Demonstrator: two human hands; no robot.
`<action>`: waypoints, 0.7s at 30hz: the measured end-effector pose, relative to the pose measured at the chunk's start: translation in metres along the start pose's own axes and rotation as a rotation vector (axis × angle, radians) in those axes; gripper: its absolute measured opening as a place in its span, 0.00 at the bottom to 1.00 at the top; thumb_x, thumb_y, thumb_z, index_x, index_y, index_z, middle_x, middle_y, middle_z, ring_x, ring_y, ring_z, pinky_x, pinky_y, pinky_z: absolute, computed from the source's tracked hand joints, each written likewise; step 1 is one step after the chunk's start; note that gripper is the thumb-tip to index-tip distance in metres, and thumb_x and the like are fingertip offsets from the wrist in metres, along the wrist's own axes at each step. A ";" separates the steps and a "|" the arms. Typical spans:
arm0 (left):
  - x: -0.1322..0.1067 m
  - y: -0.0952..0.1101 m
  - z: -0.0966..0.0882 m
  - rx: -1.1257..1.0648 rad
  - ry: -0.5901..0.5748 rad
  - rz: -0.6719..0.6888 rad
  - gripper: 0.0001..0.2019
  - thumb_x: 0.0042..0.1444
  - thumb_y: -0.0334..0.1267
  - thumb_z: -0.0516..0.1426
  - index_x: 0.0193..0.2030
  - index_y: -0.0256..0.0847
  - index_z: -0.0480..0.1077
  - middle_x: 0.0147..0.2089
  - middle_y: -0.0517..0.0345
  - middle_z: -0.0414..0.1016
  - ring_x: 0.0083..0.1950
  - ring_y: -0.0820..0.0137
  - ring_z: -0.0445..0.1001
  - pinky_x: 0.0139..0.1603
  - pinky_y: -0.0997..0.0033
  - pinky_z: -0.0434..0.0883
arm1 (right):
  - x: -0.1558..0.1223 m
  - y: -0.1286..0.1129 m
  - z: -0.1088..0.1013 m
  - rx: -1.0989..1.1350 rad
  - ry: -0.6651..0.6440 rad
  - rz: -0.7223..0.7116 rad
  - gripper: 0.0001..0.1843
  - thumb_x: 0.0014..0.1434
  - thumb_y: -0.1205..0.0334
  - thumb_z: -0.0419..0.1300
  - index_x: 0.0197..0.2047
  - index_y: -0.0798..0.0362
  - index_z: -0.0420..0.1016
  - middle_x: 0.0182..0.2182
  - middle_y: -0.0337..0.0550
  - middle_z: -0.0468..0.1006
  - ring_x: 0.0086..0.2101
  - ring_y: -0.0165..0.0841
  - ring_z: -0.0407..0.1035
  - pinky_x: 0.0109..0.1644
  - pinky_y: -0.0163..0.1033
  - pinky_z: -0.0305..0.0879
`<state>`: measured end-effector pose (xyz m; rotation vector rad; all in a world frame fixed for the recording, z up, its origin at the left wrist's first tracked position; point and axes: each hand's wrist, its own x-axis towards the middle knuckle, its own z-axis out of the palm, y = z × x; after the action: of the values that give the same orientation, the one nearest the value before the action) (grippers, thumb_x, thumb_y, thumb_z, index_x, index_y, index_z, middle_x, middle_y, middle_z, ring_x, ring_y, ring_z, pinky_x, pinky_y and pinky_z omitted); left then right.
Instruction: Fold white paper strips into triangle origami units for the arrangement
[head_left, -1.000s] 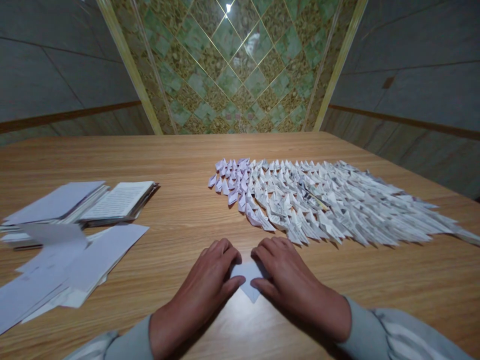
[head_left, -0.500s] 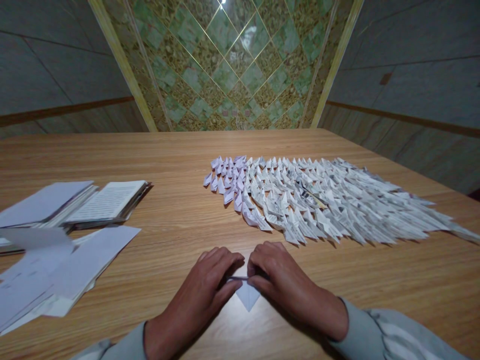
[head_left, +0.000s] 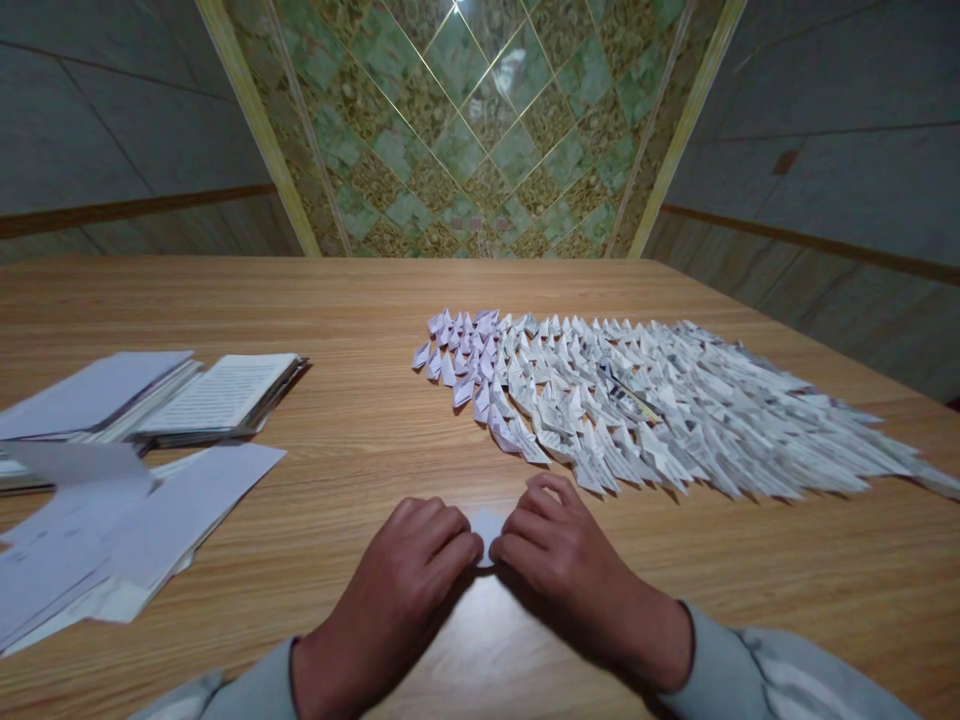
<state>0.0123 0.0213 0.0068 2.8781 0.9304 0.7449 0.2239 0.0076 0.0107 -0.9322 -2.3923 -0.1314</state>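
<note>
Between my two hands, near the front of the table, lies a small folded sheet of pale paper (head_left: 487,535). Only its middle shows; my fingers cover both sides. My left hand (head_left: 411,575) is closed, with thumb and fingers pinching the left edge of the sheet. On the opposite side my right hand (head_left: 559,570) pinches the right edge, its fingers curled. Just beyond the hands stand rows of folded paper boats, a lilac group (head_left: 463,355) at the left and many printed white ones (head_left: 637,410) stretching right.
Loose pale sheets (head_left: 202,500) lie at the left on the wooden table (head_left: 360,400). Behind them are a stack of printed pages (head_left: 225,395) and another paper pile (head_left: 97,390). A green patterned tile wall (head_left: 487,130) rises past the far edge.
The paper's pointed flap, which stuck out toward me below my fingers, no longer shows; it appears folded up. Both hands remain at the sheet, and the view has shifted slightly.
</note>
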 end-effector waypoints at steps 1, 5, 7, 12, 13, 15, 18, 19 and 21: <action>-0.002 0.001 0.002 -0.001 -0.033 -0.012 0.15 0.72 0.31 0.46 0.34 0.40 0.67 0.32 0.57 0.71 0.33 0.64 0.64 0.35 0.64 0.57 | -0.002 0.000 0.002 -0.007 -0.027 -0.004 0.18 0.73 0.66 0.52 0.31 0.53 0.73 0.26 0.39 0.74 0.33 0.34 0.62 0.50 0.45 0.56; -0.013 0.001 0.005 -0.070 -0.121 -0.073 0.12 0.72 0.32 0.48 0.37 0.41 0.69 0.36 0.55 0.73 0.36 0.63 0.67 0.38 0.63 0.59 | -0.007 0.000 0.005 0.029 -0.125 0.039 0.14 0.72 0.63 0.56 0.32 0.52 0.75 0.27 0.38 0.75 0.34 0.34 0.63 0.51 0.45 0.55; -0.016 0.001 0.003 -0.111 -0.139 -0.113 0.10 0.71 0.34 0.50 0.38 0.42 0.69 0.37 0.55 0.73 0.37 0.62 0.68 0.39 0.62 0.60 | -0.007 0.001 0.004 0.091 -0.168 0.097 0.12 0.70 0.61 0.59 0.33 0.52 0.76 0.29 0.39 0.75 0.35 0.34 0.64 0.50 0.44 0.55; -0.016 -0.002 -0.002 -0.129 -0.175 -0.217 0.10 0.71 0.37 0.52 0.38 0.41 0.70 0.37 0.55 0.72 0.38 0.61 0.69 0.39 0.62 0.61 | -0.007 0.002 -0.001 0.240 -0.211 0.269 0.09 0.68 0.62 0.62 0.34 0.52 0.77 0.31 0.39 0.76 0.37 0.35 0.65 0.48 0.43 0.55; -0.016 -0.003 -0.002 -0.126 -0.173 -0.231 0.10 0.71 0.37 0.52 0.37 0.41 0.70 0.37 0.55 0.72 0.38 0.61 0.69 0.39 0.61 0.62 | -0.007 0.002 -0.002 0.254 -0.215 0.299 0.08 0.68 0.63 0.62 0.35 0.52 0.77 0.31 0.38 0.76 0.37 0.35 0.65 0.48 0.43 0.54; -0.015 -0.004 -0.001 -0.120 -0.166 -0.250 0.11 0.71 0.39 0.52 0.36 0.41 0.70 0.36 0.55 0.72 0.38 0.61 0.69 0.40 0.61 0.62 | -0.007 0.003 -0.002 0.273 -0.223 0.341 0.07 0.67 0.64 0.63 0.35 0.52 0.77 0.31 0.38 0.77 0.37 0.35 0.66 0.49 0.43 0.54; -0.015 -0.005 0.001 -0.116 -0.161 -0.267 0.13 0.71 0.40 0.51 0.36 0.41 0.70 0.36 0.55 0.71 0.38 0.61 0.68 0.40 0.61 0.62 | -0.006 0.005 -0.003 0.306 -0.214 0.369 0.06 0.66 0.66 0.64 0.35 0.51 0.78 0.31 0.37 0.77 0.37 0.34 0.67 0.51 0.43 0.53; -0.015 -0.005 0.001 -0.117 -0.159 -0.274 0.13 0.72 0.40 0.51 0.36 0.41 0.70 0.36 0.55 0.71 0.38 0.60 0.68 0.40 0.61 0.61 | -0.006 0.005 -0.004 0.321 -0.211 0.374 0.05 0.66 0.66 0.64 0.35 0.51 0.78 0.31 0.36 0.78 0.36 0.33 0.67 0.51 0.43 0.53; -0.015 -0.006 0.002 -0.121 -0.152 -0.280 0.13 0.72 0.40 0.51 0.36 0.41 0.70 0.36 0.55 0.71 0.39 0.60 0.68 0.40 0.61 0.61 | -0.006 0.006 -0.007 0.342 -0.207 0.384 0.04 0.65 0.67 0.65 0.36 0.51 0.78 0.30 0.36 0.78 0.36 0.33 0.68 0.52 0.44 0.53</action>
<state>-0.0001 0.0179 -0.0023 2.5820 1.1883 0.5302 0.2346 0.0065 0.0128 -1.2572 -2.2626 0.5247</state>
